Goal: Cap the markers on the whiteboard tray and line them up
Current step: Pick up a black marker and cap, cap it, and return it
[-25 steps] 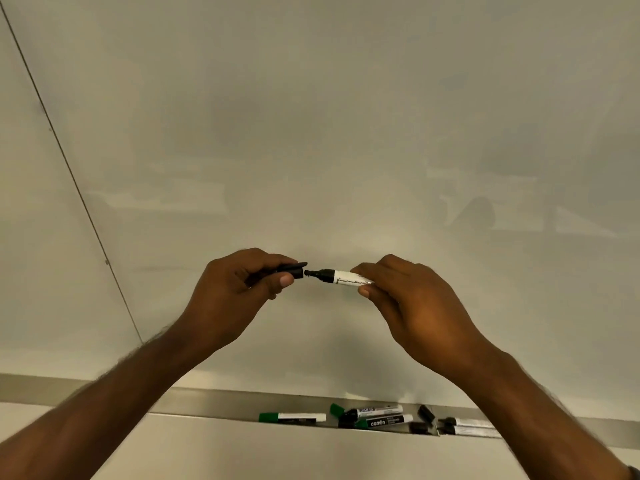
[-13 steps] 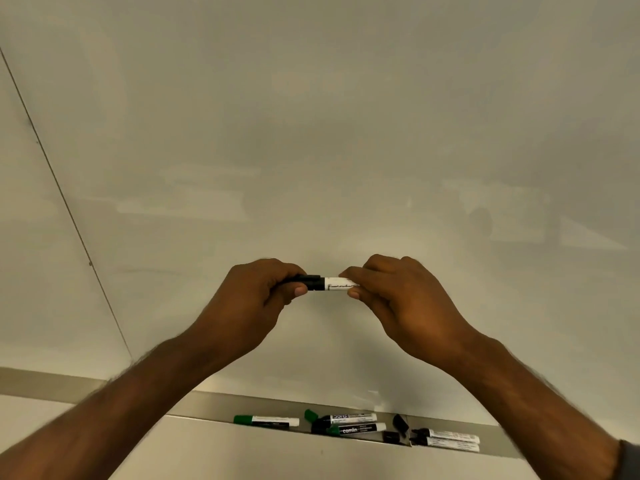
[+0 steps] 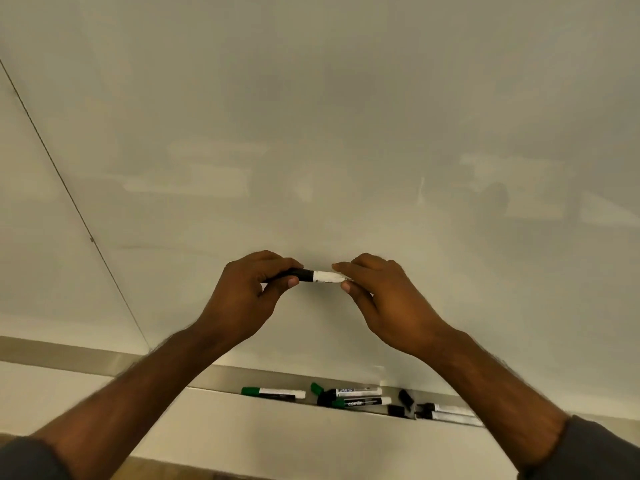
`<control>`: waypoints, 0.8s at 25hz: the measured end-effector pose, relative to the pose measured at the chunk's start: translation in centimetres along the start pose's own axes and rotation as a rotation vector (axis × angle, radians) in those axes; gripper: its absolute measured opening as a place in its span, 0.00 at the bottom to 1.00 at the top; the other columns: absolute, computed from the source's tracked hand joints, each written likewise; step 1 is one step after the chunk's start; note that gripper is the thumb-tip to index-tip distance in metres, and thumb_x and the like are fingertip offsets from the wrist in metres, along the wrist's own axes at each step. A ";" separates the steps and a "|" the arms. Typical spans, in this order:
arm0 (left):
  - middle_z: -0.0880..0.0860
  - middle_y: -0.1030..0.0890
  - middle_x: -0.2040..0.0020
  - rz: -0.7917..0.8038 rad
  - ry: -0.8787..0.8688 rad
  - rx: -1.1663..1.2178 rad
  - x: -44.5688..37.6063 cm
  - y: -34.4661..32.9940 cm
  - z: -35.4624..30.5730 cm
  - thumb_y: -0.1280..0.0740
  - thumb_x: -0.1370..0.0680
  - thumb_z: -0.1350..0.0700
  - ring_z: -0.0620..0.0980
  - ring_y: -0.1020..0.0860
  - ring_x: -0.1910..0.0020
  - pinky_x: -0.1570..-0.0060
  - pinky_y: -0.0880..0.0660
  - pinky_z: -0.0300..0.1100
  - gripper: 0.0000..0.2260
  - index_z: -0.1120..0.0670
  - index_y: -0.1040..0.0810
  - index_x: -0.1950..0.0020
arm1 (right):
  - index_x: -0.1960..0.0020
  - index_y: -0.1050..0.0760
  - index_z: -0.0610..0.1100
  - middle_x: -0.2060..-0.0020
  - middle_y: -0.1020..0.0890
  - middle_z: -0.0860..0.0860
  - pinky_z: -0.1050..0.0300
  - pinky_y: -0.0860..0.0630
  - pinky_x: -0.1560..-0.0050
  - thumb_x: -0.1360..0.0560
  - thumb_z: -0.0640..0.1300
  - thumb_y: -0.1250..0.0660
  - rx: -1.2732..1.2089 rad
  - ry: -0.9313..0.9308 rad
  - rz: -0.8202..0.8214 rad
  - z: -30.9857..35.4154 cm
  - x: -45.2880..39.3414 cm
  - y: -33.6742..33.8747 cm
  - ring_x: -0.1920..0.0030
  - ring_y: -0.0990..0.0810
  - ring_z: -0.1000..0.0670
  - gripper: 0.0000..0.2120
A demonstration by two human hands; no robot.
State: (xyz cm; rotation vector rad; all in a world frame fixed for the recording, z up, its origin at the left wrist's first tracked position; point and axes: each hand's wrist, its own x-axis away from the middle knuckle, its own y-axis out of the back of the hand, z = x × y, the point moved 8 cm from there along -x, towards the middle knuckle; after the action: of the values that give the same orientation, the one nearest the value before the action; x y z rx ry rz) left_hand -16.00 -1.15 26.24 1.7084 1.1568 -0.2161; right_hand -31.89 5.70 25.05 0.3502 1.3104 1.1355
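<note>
- The left hand (image 3: pixel 249 292) and the right hand (image 3: pixel 384 299) hold one black marker (image 3: pixel 320 275) flat in the air, in front of the whiteboard (image 3: pixel 311 116).
- The left fingers (image 3: pixel 292 281) pinch the black cap (image 3: pixel 300 274). The right fingers (image 3: pixel 346 287) pinch the white body at the other end.
- A second ago the cap and the black tip were apart, with a gap between the hands. Now the cap sits on the marker and no tip shows. The hands have come closer together.
- So this marker looks capped. It is not back on the tray (image 3: pixel 221 375) yet. The tray is at 6 o'clock, below the hands.
- On the tray a green-capped marker (image 3: pixel 272 393) lies at the left.
- Just right of it lie two more markers (image 3: pixel 360 396), close together and not in a neat row.
- A loose green cap (image 3: pixel 317 388) and a loose black cap (image 3: pixel 404 397) lie near them, so I think some markers are not capped yet.
- More markers (image 3: pixel 446 412) lie at the right end, partly hidden by the right arm.
- Still to do: set this one down, cap the others, and line them all up.
</note>
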 end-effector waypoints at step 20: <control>0.54 0.17 0.49 0.434 0.447 -0.031 15.9 -13.5 25.2 0.33 0.25 0.63 0.53 0.21 0.50 0.50 0.31 0.36 0.09 0.56 0.17 0.47 | 0.45 0.21 0.49 0.54 0.17 0.50 0.48 0.33 0.47 0.28 0.35 0.38 0.284 -0.479 0.366 -4.4 8.1 -30.8 0.47 0.26 0.44 0.16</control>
State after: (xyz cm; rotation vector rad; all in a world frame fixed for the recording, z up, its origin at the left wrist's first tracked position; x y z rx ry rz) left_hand -9.04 -11.85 -3.85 1.9893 1.0548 0.4699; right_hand -22.95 -3.57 -4.38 1.0403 0.9972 1.0728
